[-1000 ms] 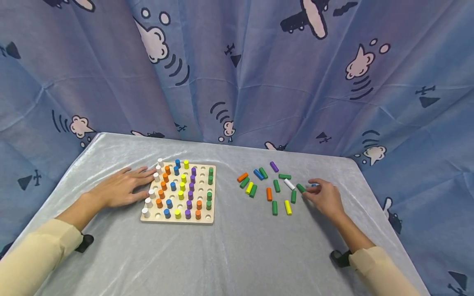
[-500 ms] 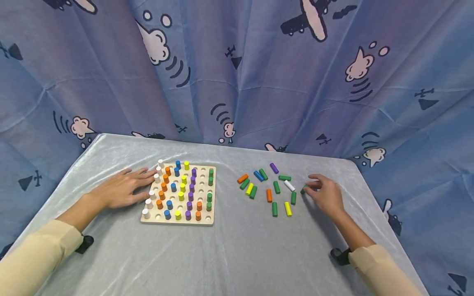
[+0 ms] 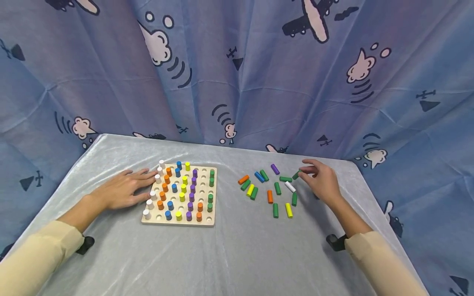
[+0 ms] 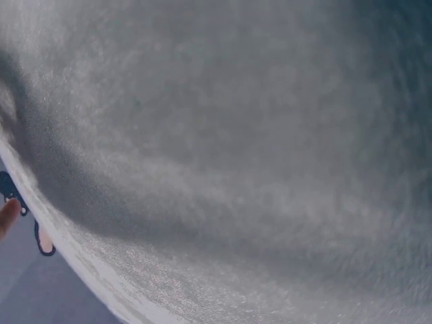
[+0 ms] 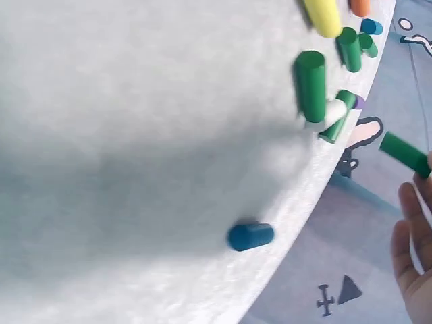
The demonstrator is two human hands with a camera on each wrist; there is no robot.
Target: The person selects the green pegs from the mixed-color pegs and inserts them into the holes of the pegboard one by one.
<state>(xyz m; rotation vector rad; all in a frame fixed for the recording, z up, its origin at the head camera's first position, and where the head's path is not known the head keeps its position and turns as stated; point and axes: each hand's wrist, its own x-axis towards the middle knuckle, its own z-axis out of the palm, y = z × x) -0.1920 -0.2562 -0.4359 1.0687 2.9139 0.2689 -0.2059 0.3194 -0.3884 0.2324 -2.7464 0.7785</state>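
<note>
My right hand pinches a green peg between thumb and fingertips, held up at the right of the loose pegs. In the right wrist view, that green peg sticks out from the fingertips, raised off the cloth. A square wooden pegboard lies at the left, with columns of white, orange, blue, yellow, purple and green pegs upright in its holes. My left hand rests flat along the board's left edge, fingers spread beside the white pegs. The left wrist view catches only a fingertip.
Loose pegs lie scattered right of the board, among them a purple peg, a white peg and several green ones. A blue peg lies apart beneath my right hand. Behind the cloth-covered table hangs a patterned blue curtain.
My right hand has taken hold of the green peg at the right of the pile and lifted it, moving slightly away and left. The left hand and the board have stayed put.
</note>
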